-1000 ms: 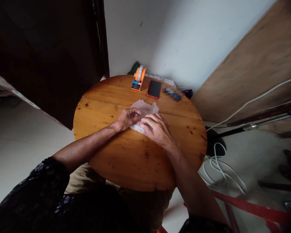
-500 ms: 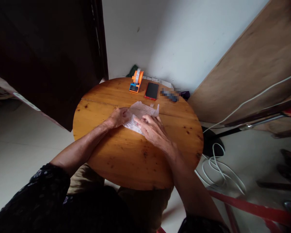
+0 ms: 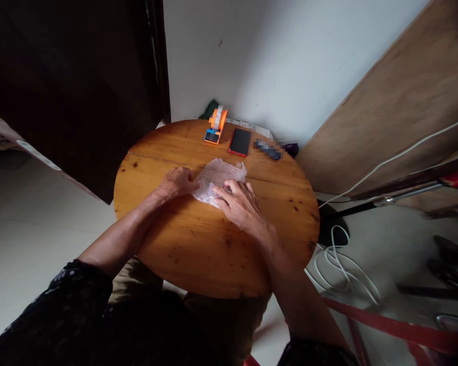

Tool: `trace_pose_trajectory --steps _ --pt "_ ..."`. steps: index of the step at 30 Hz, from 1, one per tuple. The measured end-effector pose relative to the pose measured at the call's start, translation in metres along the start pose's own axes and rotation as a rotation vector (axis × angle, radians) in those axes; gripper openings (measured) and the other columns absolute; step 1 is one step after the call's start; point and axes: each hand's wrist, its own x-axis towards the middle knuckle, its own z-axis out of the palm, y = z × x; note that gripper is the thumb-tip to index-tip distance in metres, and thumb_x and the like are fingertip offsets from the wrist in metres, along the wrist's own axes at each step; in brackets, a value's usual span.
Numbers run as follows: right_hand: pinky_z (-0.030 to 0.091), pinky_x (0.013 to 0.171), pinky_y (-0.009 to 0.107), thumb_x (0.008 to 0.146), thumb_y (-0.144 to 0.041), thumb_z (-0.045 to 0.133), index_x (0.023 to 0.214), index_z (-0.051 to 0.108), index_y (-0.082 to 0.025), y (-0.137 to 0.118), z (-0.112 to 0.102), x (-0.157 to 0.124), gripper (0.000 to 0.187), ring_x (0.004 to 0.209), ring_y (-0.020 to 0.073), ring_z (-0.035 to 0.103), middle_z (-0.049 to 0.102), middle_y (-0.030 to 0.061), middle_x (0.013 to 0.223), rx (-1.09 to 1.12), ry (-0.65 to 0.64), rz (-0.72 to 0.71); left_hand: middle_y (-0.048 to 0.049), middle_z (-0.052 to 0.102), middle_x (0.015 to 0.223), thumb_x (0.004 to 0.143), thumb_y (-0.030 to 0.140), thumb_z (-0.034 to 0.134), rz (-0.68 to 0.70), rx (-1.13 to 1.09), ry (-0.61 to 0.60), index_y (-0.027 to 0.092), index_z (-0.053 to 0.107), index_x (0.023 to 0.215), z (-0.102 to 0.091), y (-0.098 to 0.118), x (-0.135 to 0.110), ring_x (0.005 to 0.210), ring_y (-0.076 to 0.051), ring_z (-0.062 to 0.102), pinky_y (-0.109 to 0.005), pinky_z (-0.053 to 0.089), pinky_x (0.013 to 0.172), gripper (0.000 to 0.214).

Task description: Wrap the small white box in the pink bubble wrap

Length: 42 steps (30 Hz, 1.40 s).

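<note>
Evidently the crinkled clear plastic wrap (image 3: 218,172) wants a light touch: it lies mid-table between both hands. From where I stand, the left hand (image 3: 178,182) curls at its left edge, though I can't tell whether the fingers pinch it. The right hand (image 3: 241,202) rests over its near right part, fingers loosely bent and apart, not clenched. I'd pin the left edge and press the creases outward gently, since film this thin may slide or crumple. On the far side of the round table (image 3: 209,254), an orange tape dispenser (image 3: 218,124), a phone (image 3: 239,142) and a blurred dark object (image 3: 267,149) stand clear of it, blocking nothing.
</note>
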Motion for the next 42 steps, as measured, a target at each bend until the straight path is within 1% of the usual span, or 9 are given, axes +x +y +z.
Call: trace_pose_trajectory --steps 9,13,16,23,25,28,33,37,42 --pt "0.035 0.088 0.038 0.101 -0.032 0.051 0.123 0.070 -0.025 -0.001 0.000 0.000 0.030 0.101 0.0259 0.056 0.062 0.0107 0.113 0.009 -0.001 0.003 0.0018 0.059 0.062 0.073 0.034 0.066 0.093 -0.100 -0.060 0.018 0.066 0.066 0.000 -0.005 0.001 0.061 -0.013 0.050 -0.026 0.030 0.054 0.017" --pt "0.035 0.087 0.038 0.100 -0.031 0.051 0.122 0.070 -0.025 -0.002 -0.001 0.000 0.030 0.099 0.0257 0.056 0.062 0.0108 0.111 0.008 0.005 -0.004 0.0049 0.048 0.053 0.073 0.024 0.064 0.104 -0.391 -0.036 0.017 0.054 0.060 0.003 -0.005 0.001 0.054 -0.010 0.043 -0.025 0.027 0.051 0.018" --pt "0.036 0.086 0.038 0.101 -0.033 0.050 0.117 0.071 -0.025 -0.002 -0.003 0.000 0.028 0.097 0.0252 0.055 0.062 0.0104 0.109 0.019 0.017 -0.008 0.0059 0.046 0.051 0.076 0.024 0.064 0.093 -0.680 -0.087 0.017 0.052 0.062 0.007 0.002 -0.003 0.047 -0.008 0.041 -0.023 0.028 0.048 0.020" --pt "0.040 0.089 0.040 0.098 -0.034 0.051 0.115 0.067 -0.021 0.002 0.003 0.001 0.027 0.101 0.0282 0.059 0.066 0.0119 0.110 0.117 0.049 -0.008 0.0036 0.053 0.056 0.073 0.046 0.079 0.315 -1.039 -0.160 0.016 0.056 0.070 0.024 0.016 -0.011 0.048 -0.007 0.046 -0.020 0.035 0.048 0.038" --pt "0.041 0.090 0.042 0.094 -0.037 0.056 0.120 0.061 -0.019 0.004 0.006 0.002 0.032 0.104 0.0308 0.060 0.069 0.0137 0.112 0.169 0.087 0.022 0.0025 0.055 0.060 0.075 0.049 0.078 0.396 -1.023 -0.115 0.016 0.057 0.071 0.028 0.017 -0.013 0.052 -0.007 0.047 -0.021 0.037 0.050 0.039" --pt "0.041 0.091 0.045 0.088 -0.038 0.061 0.121 0.056 -0.018 0.007 0.010 0.002 0.039 0.105 0.0329 0.062 0.071 0.0151 0.111 0.213 0.143 0.063 -0.0012 0.060 0.072 0.079 0.044 0.076 0.557 -0.863 0.064 0.016 0.059 0.070 0.034 0.018 -0.015 0.064 -0.010 0.053 -0.023 0.044 0.060 0.035" --pt "0.044 0.090 0.045 0.084 -0.037 0.063 0.115 0.055 -0.019 0.012 0.009 0.001 0.037 0.104 0.0332 0.064 0.071 0.0153 0.110 0.241 0.107 0.071 -0.0072 0.067 0.088 0.082 0.030 0.069 0.810 -0.578 0.300 0.017 0.065 0.076 0.045 0.019 -0.015 0.083 -0.017 0.061 -0.033 0.051 0.077 0.015" --pt "0.044 0.092 0.048 0.085 -0.040 0.062 0.117 0.055 -0.019 0.015 0.007 0.001 0.039 0.105 0.0348 0.065 0.071 0.0163 0.111 0.246 0.082 0.082 -0.0118 0.069 0.107 0.081 0.027 0.068 0.855 -0.493 0.348 0.017 0.065 0.081 0.050 0.017 -0.014 0.102 -0.024 0.064 -0.039 0.053 0.088 0.011" --pt "0.046 0.095 0.050 0.081 -0.038 0.068 0.124 0.054 -0.014 0.019 0.007 -0.001 0.051 0.110 0.0358 0.065 0.070 0.0196 0.116 0.247 0.060 0.101 -0.0135 0.071 0.114 0.083 0.028 0.063 0.925 -0.413 0.302 0.018 0.062 0.085 0.051 0.017 -0.014 0.105 -0.026 0.064 -0.043 0.053 0.092 0.011"
